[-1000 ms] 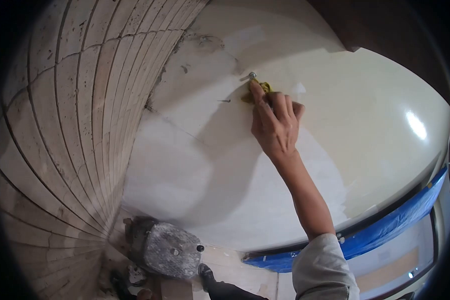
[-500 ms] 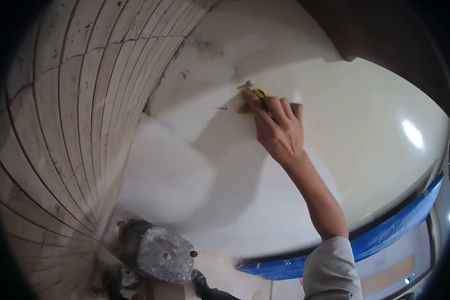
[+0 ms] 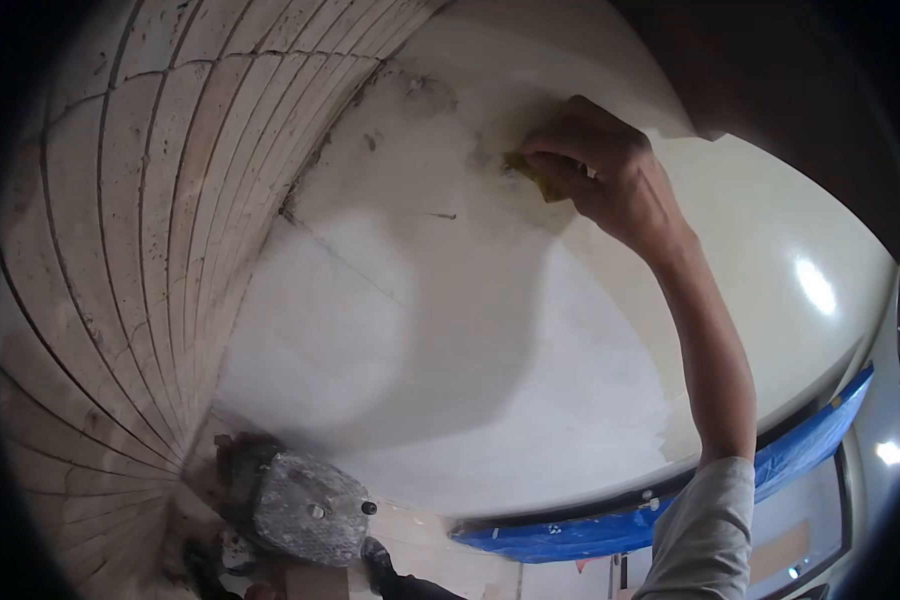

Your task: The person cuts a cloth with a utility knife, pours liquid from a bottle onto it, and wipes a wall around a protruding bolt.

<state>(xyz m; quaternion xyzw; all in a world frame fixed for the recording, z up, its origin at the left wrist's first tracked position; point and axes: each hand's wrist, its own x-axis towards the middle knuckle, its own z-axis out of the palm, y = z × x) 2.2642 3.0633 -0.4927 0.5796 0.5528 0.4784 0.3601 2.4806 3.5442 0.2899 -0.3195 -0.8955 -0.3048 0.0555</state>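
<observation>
My right hand (image 3: 605, 165) is closed around a small folded yellow piece (image 3: 550, 188), whose material I cannot make out. Its fingers press the piece against the pale wall (image 3: 450, 300), just right of a dull, stained area. A small nail-like spike (image 3: 443, 215) stands out of the wall, below and left of the fingers. The hand casts a broad shadow down the wall. My left hand is not in view.
Ridged pale panelling (image 3: 150, 250) borders the wall on the left. Below stands a plastic-wrapped grey object (image 3: 310, 515) with a black knob, a dark shoe (image 3: 378, 555) beside it. Blue sheeting (image 3: 570, 535) runs along the wall's lower edge. A dark surface (image 3: 770, 70) fills the upper right.
My right hand has moved up and to the right with the yellow piece, and its wrist has turned. The metal fitting seen above the fingers earlier is now out of sight. The view has shifted slightly.
</observation>
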